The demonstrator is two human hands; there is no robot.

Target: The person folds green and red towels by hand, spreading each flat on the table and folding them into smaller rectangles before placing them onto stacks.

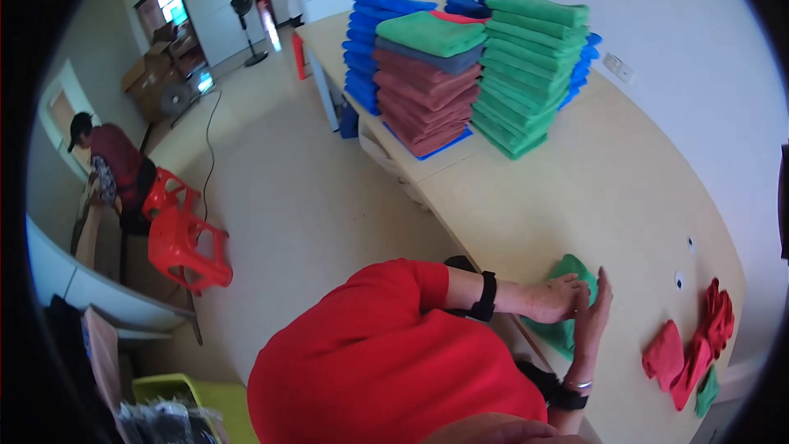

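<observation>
Head view, 1 green cloth [560, 335] on our table [509, 205], our left hand [552, 301] over it, clamped or not we cannot tell, our right hand [590, 322] beside, fingers [606, 283] apart, 1 green stack [526, 74], 2 red stools [187, 248] at left

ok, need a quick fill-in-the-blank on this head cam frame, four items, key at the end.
1. The cloth at the left hand and right hand is ____ in colour.
2. In this view, the maroon stack stands to the ____ of the tall green stack.
3. The loose pile near the right side of the table is mostly ____ in colour.
4. The tall pedestal fan stands on the ____, not on the table.

Missing words: green; left; red; floor.
</observation>
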